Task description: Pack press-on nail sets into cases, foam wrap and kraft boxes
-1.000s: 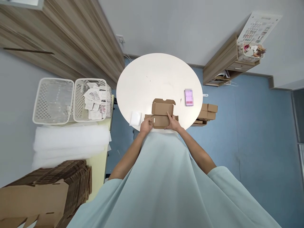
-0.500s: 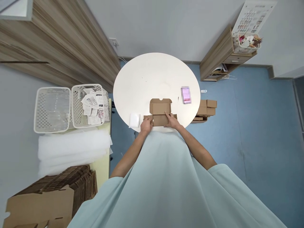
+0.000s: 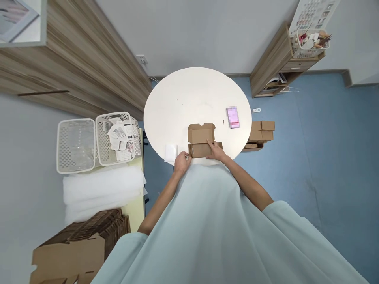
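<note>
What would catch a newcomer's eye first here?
Probably the white table in the middle, where the left hand and right hand touch an open brown box at its near edge. Then two white baskets at left and, at lower left, a stack of flattened brown cardboard.

No legible text anywhere in view; we get zero words, brands or numbers. Print we can spot but can't resolve: the chart (image 3: 315,17) by the wall at upper right, with rows of tiny pictures and darker blocks; the loose cards (image 3: 118,136) in the perforated basket (image 3: 136,138), grey print and some pink; the white strip (image 3: 256,110) on the floor beside the table (image 3: 189,90), dark marks only. Phone-like item (image 3: 233,117) on the tabletop is pixelated, pink-violet, so we read nothing off it.
</note>
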Tool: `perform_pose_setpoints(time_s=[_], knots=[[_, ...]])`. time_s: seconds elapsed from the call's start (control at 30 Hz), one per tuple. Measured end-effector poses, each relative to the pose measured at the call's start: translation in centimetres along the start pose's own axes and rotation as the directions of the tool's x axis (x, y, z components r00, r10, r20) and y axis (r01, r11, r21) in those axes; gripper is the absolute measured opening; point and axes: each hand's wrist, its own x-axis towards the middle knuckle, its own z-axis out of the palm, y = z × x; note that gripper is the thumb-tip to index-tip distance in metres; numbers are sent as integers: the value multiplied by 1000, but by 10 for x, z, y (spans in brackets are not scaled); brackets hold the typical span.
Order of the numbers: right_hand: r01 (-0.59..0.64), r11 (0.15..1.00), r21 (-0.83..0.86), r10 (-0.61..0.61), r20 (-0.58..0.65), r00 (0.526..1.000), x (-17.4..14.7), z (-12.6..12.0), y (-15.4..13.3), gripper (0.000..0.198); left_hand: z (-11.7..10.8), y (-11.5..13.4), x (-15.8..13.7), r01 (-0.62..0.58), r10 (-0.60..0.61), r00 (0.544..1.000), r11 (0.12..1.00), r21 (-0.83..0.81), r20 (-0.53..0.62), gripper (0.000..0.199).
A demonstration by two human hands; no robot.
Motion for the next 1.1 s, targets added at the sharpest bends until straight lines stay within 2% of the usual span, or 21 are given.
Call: perform_pose_setpoints(time_s=[0.1, 0.2, 0.43, 0.73, 0.83, 0.9, 0.93, 1.0, 1.03, 1.1], knots=[[-4, 1000, 1, 4, 2, 1000, 1, 2, 0, 132, 4, 14, 2, -41, 47, 997, 995, -96, 59, 29], [-2, 1000, 3, 2, 10, 1000, 2, 5, 0, 138, 8, 24, 9, -1, 6, 999, 994, -112, 47, 32], [-4, 1000, -16, 4, 31, 1000, 1, 1, -3, 144, 9, 30, 23, 147, -152, 985, 987, 60, 87, 20], [-33, 998, -47, 35, 55, 998, -2, -7, -14, 136, 9, 49, 24, 176, -205, 976, 944, 279, 78, 22], [4, 999, -33, -4, -21, 1000, -17, -11, -11, 115, 7, 54, 24, 181, -214, 973, 936, 303, 81, 23], [16, 1000, -2, -17, -183, 983, -30, -14, -2, 90, 6, 55, 23, 183, -217, 972, 938, 296, 86, 23], [-5, 1000, 19, 10, -281, 960, -37, -16, 4, 79, 5, 55, 23, 186, -219, 972, 939, 290, 88, 24], [-115, 991, 74, 135, -424, 895, -48, -18, 16, 64, 5, 56, 23, 189, -222, 971, 941, 279, 90, 25], [-185, 977, 104, 212, -441, 872, -51, -18, 22, 58, 5, 56, 23, 191, -223, 970, 942, 275, 92, 25], [-307, 939, 152, 342, -366, 865, -52, -18, 30, 44, 5, 57, 23, 194, -226, 970, 944, 269, 94, 26]])
